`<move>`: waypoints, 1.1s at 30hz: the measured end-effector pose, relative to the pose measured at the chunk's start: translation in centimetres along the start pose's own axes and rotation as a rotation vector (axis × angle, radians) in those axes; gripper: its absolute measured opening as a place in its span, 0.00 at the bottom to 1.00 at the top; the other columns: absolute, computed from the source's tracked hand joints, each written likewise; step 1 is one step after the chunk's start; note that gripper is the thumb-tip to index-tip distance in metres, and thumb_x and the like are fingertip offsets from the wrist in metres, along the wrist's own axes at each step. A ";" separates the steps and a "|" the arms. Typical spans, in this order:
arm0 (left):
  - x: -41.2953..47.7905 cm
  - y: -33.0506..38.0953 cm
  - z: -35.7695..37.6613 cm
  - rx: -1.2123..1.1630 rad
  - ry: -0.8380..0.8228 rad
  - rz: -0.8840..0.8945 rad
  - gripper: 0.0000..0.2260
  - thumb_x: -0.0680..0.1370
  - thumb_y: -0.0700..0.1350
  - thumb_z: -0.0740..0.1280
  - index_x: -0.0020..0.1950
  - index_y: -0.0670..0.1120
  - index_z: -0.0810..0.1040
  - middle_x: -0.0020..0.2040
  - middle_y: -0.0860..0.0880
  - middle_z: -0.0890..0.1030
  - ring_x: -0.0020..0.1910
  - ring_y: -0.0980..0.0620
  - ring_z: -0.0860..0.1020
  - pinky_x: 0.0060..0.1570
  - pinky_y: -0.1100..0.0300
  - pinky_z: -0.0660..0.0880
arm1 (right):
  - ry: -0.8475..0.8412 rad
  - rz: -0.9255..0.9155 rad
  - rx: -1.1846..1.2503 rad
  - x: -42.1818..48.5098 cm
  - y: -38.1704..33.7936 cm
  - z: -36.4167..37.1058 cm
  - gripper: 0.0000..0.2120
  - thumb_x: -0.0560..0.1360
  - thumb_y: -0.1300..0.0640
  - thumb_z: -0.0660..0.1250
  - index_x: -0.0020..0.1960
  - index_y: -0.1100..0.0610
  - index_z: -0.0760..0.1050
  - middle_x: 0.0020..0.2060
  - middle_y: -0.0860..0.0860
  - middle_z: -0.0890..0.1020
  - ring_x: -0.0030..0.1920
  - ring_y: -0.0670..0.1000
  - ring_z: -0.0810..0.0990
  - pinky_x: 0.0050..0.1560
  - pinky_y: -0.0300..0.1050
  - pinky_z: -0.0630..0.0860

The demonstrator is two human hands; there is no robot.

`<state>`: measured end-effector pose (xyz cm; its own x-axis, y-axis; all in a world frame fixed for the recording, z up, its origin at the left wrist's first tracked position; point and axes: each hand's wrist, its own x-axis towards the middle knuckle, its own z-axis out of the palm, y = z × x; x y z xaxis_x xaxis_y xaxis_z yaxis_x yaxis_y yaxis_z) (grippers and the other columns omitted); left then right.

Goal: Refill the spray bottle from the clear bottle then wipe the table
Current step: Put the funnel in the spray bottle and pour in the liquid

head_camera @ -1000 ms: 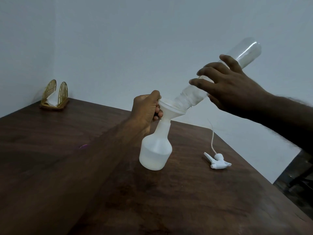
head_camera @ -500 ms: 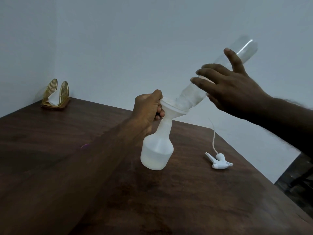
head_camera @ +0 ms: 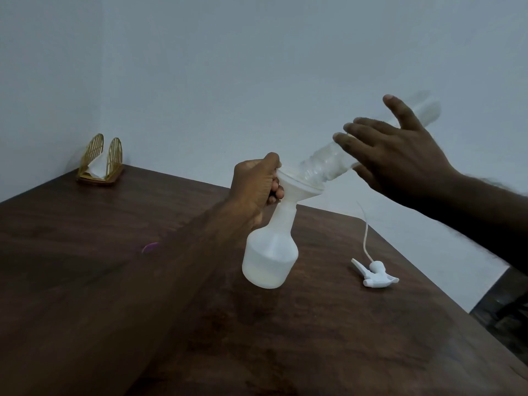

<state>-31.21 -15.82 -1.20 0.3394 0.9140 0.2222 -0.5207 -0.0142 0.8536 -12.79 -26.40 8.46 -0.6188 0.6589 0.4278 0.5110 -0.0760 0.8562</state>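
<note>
Since a second ago our right hand [head_camera: 400, 158] has loosened, fingers now spread straight against the tilted clear bottle [head_camera: 331, 164] at frame right. Its mouth sits in the white funnel [head_camera: 297, 190] that our left hand [head_camera: 254, 187] pinches atop the spray bottle [head_camera: 271, 258], mid-frame on the wooden table [head_camera: 343, 338]. Right of it lies the trigger sprayer head [head_camera: 374, 275].

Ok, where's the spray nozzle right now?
The spray nozzle lies on the table, right of the spray bottle, near the table's right edge, below the right hand.
</note>
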 end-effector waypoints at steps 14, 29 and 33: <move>0.3 -0.1 -0.1 0.006 0.006 -0.005 0.15 0.75 0.40 0.63 0.29 0.45 0.65 0.21 0.50 0.65 0.19 0.53 0.66 0.24 0.64 0.61 | -0.019 0.096 -0.070 -0.7 -0.6 0.4 0.20 0.74 0.62 0.68 0.65 0.63 0.71 0.60 0.61 0.79 0.62 0.61 0.79 0.72 0.67 0.55; 0.2 -0.2 -0.3 0.001 0.000 0.005 0.14 0.75 0.40 0.63 0.29 0.45 0.66 0.22 0.49 0.65 0.19 0.53 0.66 0.23 0.64 0.62 | -0.043 0.137 -0.039 -1.1 -1.2 0.2 0.21 0.75 0.62 0.67 0.67 0.62 0.71 0.63 0.62 0.78 0.64 0.61 0.78 0.71 0.65 0.58; 0.3 -0.3 -0.4 0.014 0.000 0.009 0.14 0.75 0.40 0.63 0.29 0.45 0.66 0.23 0.49 0.65 0.20 0.53 0.66 0.23 0.65 0.62 | -0.105 0.213 0.012 -1.0 -1.5 0.0 0.24 0.71 0.58 0.73 0.64 0.64 0.72 0.57 0.61 0.81 0.56 0.61 0.82 0.70 0.62 0.60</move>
<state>-31.24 -15.34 -1.59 0.3348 0.9139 0.2295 -0.5124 -0.0278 0.8583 -12.97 -26.95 6.74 -0.4311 0.7032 0.5653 0.6310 -0.2129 0.7460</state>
